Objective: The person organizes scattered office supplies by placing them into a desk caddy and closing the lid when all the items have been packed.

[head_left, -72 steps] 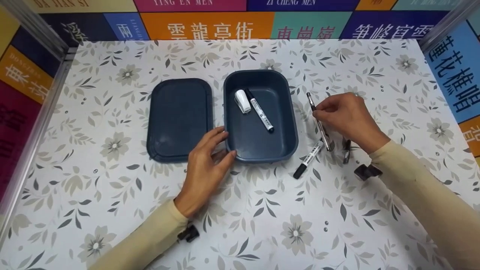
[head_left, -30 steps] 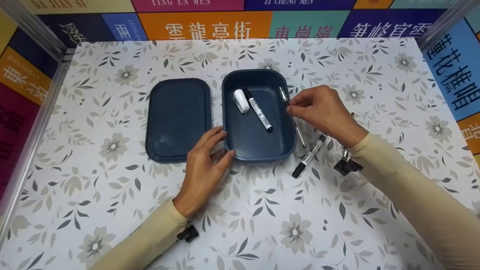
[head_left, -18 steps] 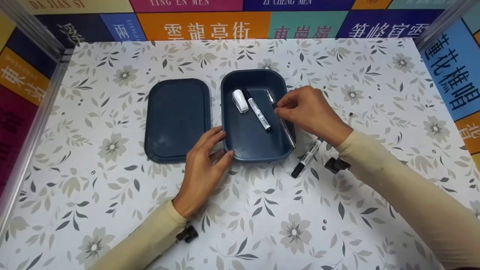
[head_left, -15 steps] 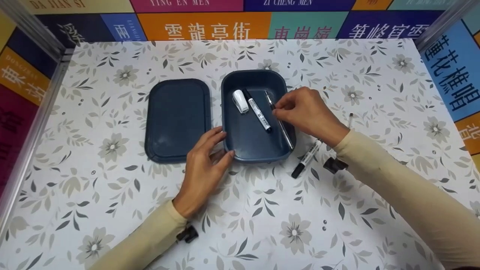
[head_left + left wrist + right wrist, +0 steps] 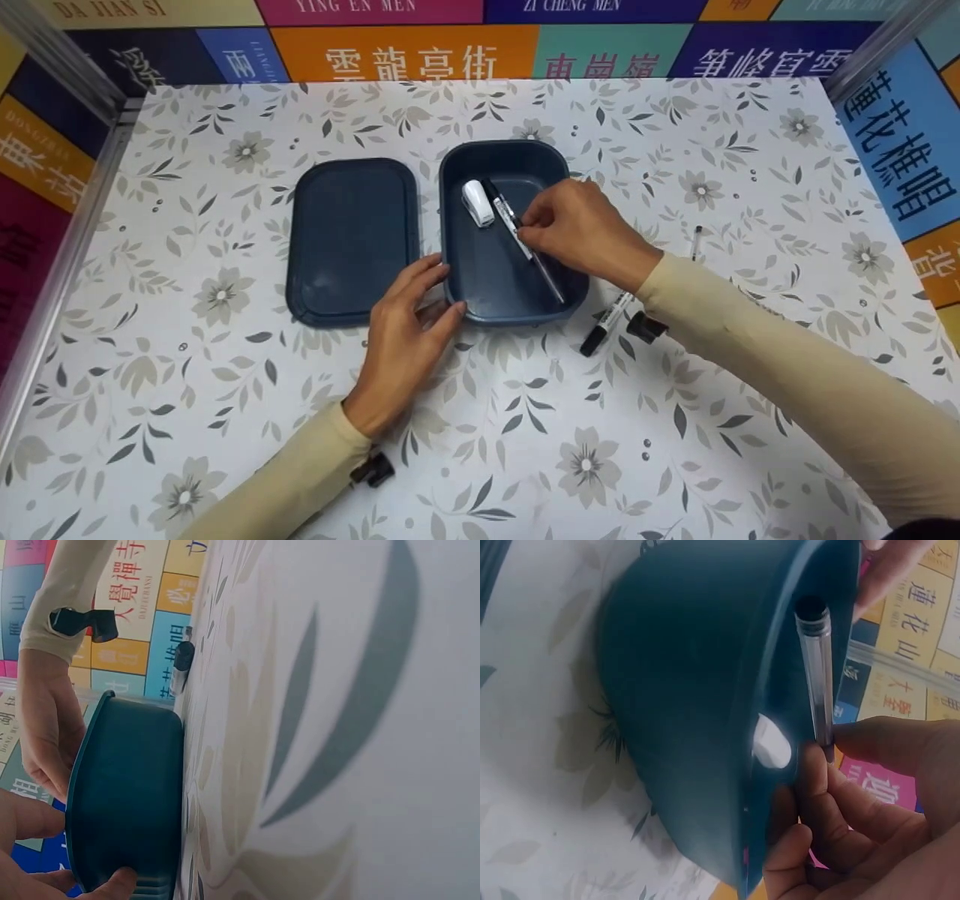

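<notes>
My right hand [image 5: 581, 229] pinches a clear-barrelled pen [image 5: 550, 282] between thumb and fingertips, over the inside of the dark blue box [image 5: 517, 318]. The pen slants across a black-and-white marker [image 5: 504, 214] lying in the box; whether they touch cannot be told. Left of that marker lies a small white item [image 5: 478, 204] like a mini stapler. In the right wrist view the pen [image 5: 817, 675] points its dark end away from the fingers. My left hand [image 5: 405, 345] rests its relaxed fingers and thumb against the box's near left corner, also seen on the box wall [image 5: 127, 787].
The matching lid [image 5: 352, 240] lies flat left of the box. Right of the box, a second marker [image 5: 598, 337] lies partly under the right wrist. Another pen [image 5: 697, 244] shows beyond the right sleeve. Printed panels [image 5: 405, 56] border the flower-patterned tabletop [image 5: 510, 427].
My right hand has carried the pen leftward from the table outside the box, over its right rim and to the marker inside. My left hand has stayed at the box.
</notes>
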`<state>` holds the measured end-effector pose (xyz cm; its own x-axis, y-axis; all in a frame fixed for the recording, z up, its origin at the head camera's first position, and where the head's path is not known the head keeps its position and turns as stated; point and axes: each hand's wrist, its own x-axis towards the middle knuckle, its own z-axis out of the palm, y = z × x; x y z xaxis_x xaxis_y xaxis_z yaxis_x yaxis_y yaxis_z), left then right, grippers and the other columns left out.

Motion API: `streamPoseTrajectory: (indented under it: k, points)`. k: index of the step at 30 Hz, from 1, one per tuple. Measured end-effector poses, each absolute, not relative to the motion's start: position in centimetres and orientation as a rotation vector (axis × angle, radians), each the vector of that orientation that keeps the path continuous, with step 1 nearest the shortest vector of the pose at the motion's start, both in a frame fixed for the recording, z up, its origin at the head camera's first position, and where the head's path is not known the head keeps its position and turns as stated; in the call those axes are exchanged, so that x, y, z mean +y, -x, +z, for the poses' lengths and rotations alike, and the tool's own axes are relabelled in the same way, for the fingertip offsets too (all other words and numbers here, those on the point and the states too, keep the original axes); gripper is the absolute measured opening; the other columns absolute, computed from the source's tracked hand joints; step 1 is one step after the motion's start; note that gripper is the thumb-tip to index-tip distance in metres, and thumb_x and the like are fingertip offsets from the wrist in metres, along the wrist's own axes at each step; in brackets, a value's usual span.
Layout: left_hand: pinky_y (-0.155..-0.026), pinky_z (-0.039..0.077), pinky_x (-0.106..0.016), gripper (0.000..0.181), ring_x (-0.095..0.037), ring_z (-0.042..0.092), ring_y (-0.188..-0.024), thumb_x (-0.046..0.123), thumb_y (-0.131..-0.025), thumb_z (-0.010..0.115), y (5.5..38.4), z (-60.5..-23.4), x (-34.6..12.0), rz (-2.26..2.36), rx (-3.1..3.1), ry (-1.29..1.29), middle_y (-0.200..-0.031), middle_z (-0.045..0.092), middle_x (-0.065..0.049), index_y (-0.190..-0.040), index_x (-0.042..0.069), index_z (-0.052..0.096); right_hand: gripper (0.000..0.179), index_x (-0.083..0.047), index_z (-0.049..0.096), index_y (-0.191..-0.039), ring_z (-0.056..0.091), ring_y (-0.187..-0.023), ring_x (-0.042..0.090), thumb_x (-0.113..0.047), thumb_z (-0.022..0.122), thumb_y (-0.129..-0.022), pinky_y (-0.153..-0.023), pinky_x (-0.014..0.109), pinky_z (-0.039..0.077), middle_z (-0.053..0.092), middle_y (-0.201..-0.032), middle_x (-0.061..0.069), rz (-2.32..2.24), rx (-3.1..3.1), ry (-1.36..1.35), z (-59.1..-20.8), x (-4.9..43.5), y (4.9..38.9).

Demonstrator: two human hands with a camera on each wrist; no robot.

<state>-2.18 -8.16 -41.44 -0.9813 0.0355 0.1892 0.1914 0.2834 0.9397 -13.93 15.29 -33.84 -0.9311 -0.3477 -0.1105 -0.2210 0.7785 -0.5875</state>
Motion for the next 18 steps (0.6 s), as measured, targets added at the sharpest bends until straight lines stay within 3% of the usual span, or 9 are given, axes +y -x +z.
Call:
streamPoseTrajectory:
  k: [11,18]
  points:
    - [-0.102,0.064,-0.03,0.048,-0.029,0.066,-0.136,-0.004,-0.096,0.081,2.4,-41.6,-8.1,-1.792,-2.414,0.203,-0.157,0.059,-0.017,-0.141,-0.01,0.067,0.013,-0.006,0.088,-0.098,0.075,-0.085,0.027,-0.015,0.079,-0.095,-0.078,0.042,0.063,0.084,-0.091,0.008,-0.747,2.744,0.486,-34.5,14.0,13.9]
    - [-0.103,0.063,-0.029,0.048,-0.03,0.066,-0.135,-0.005,-0.096,0.081,2.3,-41.6,-8.1,-1.793,-2.421,0.197,-0.157,0.059,-0.017,-0.141,-0.01,0.067,0.017,-0.006,0.088,-0.105,0.078,-0.094,0.03,-0.017,0.081,-0.095,-0.086,0.047,0.066,0.084,-0.102,0.012,-0.698,2.719,0.49,-34.7,13.0,14.0]
